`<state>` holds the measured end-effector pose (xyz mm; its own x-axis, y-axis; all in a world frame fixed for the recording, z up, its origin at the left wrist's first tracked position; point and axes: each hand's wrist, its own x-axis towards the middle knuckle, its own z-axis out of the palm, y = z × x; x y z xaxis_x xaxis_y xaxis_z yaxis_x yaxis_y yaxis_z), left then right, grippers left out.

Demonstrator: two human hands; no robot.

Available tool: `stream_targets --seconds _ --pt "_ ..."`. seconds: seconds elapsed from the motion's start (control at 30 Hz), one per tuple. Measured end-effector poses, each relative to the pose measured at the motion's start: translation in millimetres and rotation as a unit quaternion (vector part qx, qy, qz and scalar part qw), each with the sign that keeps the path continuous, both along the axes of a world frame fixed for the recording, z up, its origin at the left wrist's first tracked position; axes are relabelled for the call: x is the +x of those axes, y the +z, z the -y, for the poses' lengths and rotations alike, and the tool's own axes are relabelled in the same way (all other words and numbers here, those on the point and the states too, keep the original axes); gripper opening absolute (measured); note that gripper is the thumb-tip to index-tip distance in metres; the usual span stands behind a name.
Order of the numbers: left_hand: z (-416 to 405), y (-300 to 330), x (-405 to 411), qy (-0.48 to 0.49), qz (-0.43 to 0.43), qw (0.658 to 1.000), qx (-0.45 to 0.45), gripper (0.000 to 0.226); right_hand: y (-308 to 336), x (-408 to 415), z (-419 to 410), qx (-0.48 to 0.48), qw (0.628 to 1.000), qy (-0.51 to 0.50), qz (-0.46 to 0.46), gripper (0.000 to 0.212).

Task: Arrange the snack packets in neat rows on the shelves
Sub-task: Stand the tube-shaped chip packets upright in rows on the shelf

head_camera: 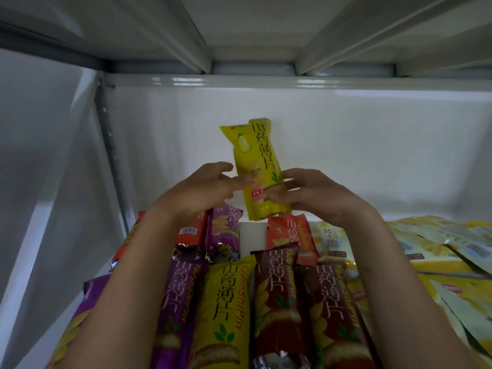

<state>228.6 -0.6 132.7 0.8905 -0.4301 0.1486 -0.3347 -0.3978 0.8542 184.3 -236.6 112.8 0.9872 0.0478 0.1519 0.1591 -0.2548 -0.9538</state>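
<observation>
Yellow foil packet [257,169] stands upright between the hands, above a gap in the back row on the shelf [253,227]. The right hand [306,194] pinches its lower edge; the left hand [210,187] rests loose fingers on its side, gripping nothing. It looks light, crinkly and slippery, with brittle contents, so a gentle hold at its sides seems best. Purple, red and brown packets [279,294] lie below the wrists.
</observation>
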Motion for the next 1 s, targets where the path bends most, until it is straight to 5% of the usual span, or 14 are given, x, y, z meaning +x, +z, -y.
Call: stream_targets --seconds 0.07,0.27,0.5,0.77,1.0 --pt "-10.3 3.8 -0.3 -0.018 0.011 0.999 0.025 0.08 9.3 -9.4 -4.1 -0.025 0.999 0.023 0.024 0.045" --pt "-15.3 6.9 -1.5 -0.105 -0.006 0.991 -0.078 0.033 19.0 -17.0 -12.5 -0.052 0.995 0.063 0.049 0.056" --pt "-18.1 -1.7 6.7 -0.15 -0.018 0.983 -0.105 0.036 11.5 -13.9 -8.3 -0.013 0.997 0.064 0.04 0.031" --pt "-18.3 -4.6 12.5 -0.139 -0.026 0.981 -0.129 0.044 11.6 -13.6 -10.2 -0.043 0.997 0.066 0.026 0.031" --pt "-16.1 -7.8 9.8 -0.166 -0.041 0.981 -0.092 0.042 8.4 -3.0 -9.8 0.059 0.992 0.02 0.108 0.044"
